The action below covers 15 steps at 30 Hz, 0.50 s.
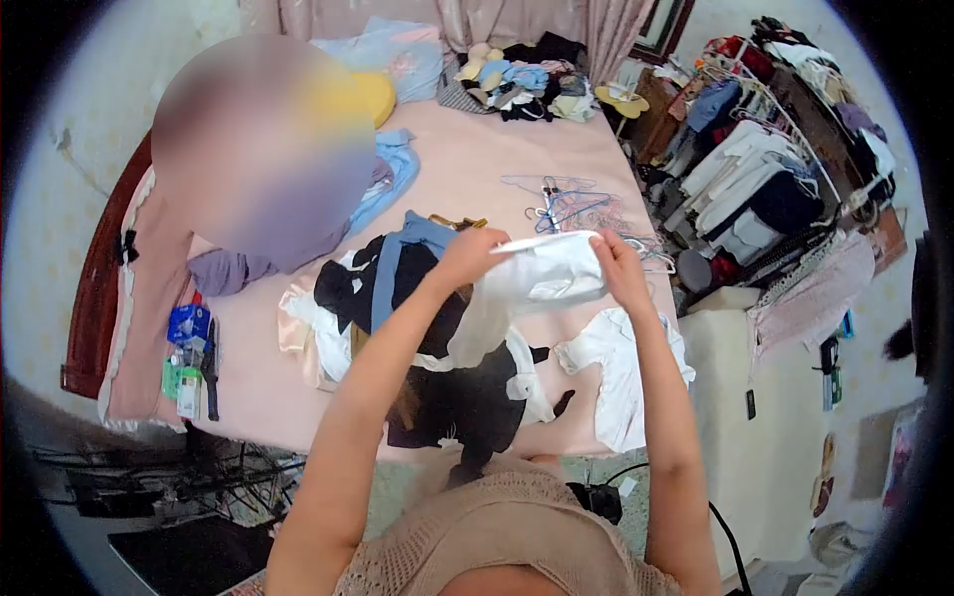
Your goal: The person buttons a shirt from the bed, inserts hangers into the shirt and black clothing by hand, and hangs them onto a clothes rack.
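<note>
Both of my hands hold up a white garment over the bed, stretched between them. My left hand grips its left end, and my right hand pinches its upper right corner. Beneath and left of it lies a heap of black, blue and white clothes, with a black garment nearest my body. A white shirt is spread flat on the bed below my right hand. Several wire hangers lie just behind the held garment.
The pink bed carries a clothes pile at its back and purple and blue fabric at left. Tissue packs and bottles sit at the left edge. A loaded clothes rack stands at right, near a cream sofa.
</note>
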### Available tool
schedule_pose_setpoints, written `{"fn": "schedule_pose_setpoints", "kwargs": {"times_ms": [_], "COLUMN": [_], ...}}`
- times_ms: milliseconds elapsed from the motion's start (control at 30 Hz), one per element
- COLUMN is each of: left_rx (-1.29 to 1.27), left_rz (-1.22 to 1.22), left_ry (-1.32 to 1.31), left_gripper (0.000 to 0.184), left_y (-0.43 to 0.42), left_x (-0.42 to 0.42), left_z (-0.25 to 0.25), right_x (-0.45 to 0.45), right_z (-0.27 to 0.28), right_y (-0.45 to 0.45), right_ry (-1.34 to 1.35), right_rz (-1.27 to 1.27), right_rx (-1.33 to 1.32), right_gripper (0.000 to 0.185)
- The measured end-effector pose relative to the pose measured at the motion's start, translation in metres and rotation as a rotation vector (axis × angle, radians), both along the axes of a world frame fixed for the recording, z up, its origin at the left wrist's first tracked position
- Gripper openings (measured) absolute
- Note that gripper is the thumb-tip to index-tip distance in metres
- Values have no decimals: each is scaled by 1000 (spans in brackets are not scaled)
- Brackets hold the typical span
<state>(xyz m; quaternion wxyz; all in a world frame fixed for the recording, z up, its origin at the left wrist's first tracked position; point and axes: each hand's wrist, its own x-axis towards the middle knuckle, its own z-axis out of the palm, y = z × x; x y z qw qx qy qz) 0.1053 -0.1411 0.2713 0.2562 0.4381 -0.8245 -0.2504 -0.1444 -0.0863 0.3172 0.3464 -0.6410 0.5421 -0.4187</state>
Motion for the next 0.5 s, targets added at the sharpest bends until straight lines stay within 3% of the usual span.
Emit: {"fn": "schedule_pose_setpoints", "kwargs": {"times_ms": [100, 167, 300, 367, 500], "left_rx": [-151, -227, -369, -429, -525], "left_rz": [106, 126, 258, 297, 304], "left_ry": [-35, -77, -140, -166, -129], "left_gripper": [17, 16, 13, 11, 10], "left_y": [-25, -32, -35, -31, -37], "left_x": [2, 1, -6, -10, -9], "left_z": [16, 32, 62, 75, 81], "right_x": [-23, -23, -30, -36, -59], "right_z": [10, 34, 38, 46, 38], "right_y": [-5, 7, 7, 7, 7], "right_ry": [143, 520, 729, 740, 647], "right_rz": [-61, -63, -265, -319, -355], "right_rx": [-169, -221, -259, -220, -411], "right_gripper": [21, 28, 16, 13, 18]}}
